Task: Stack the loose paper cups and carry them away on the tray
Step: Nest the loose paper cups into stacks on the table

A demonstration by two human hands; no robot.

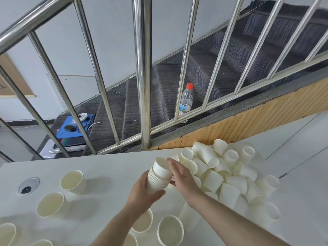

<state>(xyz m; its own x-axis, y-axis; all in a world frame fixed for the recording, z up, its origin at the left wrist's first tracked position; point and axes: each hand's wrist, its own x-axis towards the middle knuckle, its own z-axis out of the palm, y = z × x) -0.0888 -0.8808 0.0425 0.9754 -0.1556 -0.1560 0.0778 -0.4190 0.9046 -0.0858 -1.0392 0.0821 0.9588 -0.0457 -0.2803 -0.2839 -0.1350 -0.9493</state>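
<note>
On the left of the white table [110, 167] I am seeing single paper cups [73, 181] standing upright, mouths up, nothing inside that I can make out, well apart from each other. More upright ones are sitting near me under the forearms. At centre my left hand [142, 190] is wrapping around a nested stack of cups [158, 176], tilted, fingers curled about its lower part. My right hand [182, 176] is lying flat and open against the right side of that stack, fingers stretched, gripping nothing that I can tell. Right of the hands a heap of loose cups [229, 171] is lying tumbled on their sides. Beyond the railing [143, 68], a water bottle [186, 102] is standing on the stairs.
</note>
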